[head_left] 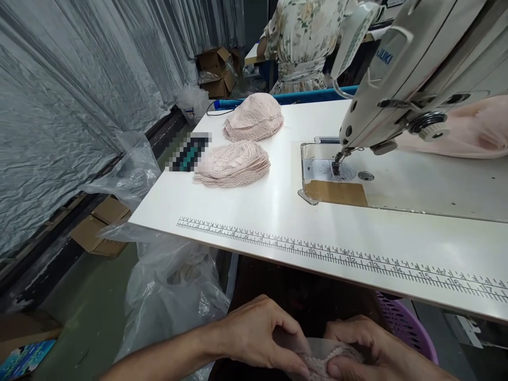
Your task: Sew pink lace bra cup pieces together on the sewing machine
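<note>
Below the table's front edge, my left hand (264,336) and my right hand (367,346) are both closed on a pale pink piece of lace fabric (317,364). The fingers and thumbs pinch it from either side, and its lower part runs out of the picture. On the white table (238,209) lie two stacks of similar pink lace pieces, a nearer stack (234,164) and a farther stack (254,116). To their right stands a sewing machine (400,79), its presser foot (337,165) over the needle plate.
A printed ruler (341,254) runs along the table's front edge. Pink fabric (468,127) lies behind the machine arm. A purple basket (408,328) stands below right. Clear plastic bags (174,296) and a cardboard box (101,225) are at the left. A person (305,42) in floral clothes is beyond.
</note>
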Demonstrator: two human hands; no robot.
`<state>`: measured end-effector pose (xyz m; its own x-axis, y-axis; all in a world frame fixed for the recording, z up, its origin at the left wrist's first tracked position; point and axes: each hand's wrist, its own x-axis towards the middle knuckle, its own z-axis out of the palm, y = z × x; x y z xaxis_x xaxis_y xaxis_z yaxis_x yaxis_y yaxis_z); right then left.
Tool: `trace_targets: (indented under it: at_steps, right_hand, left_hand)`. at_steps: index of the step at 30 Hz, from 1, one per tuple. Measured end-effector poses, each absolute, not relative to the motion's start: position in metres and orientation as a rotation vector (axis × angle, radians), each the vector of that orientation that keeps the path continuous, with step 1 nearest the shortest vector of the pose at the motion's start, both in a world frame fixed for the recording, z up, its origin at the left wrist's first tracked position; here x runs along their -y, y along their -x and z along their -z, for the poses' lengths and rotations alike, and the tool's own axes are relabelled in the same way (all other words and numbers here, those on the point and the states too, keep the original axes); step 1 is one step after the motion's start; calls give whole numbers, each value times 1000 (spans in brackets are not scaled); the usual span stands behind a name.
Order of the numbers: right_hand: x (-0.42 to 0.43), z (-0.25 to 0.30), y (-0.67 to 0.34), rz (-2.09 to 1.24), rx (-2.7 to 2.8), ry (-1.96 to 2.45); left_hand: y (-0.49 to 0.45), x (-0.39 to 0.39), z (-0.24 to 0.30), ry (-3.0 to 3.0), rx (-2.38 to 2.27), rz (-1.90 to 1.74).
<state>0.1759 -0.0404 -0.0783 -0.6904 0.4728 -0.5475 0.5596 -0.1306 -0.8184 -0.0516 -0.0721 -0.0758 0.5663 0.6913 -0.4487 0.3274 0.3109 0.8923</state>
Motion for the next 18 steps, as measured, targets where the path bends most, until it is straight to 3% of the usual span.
trace_targets:
  at_steps: [6, 18]
  right_hand:
    - [34, 87, -177, 2222, -1846, -1066]
    - [37, 96, -175, 2381, -1683, -1066]
  left_hand:
    - [59, 71, 77, -1218, -987, -274]
    - [63, 78, 91, -1127, -936, -264]
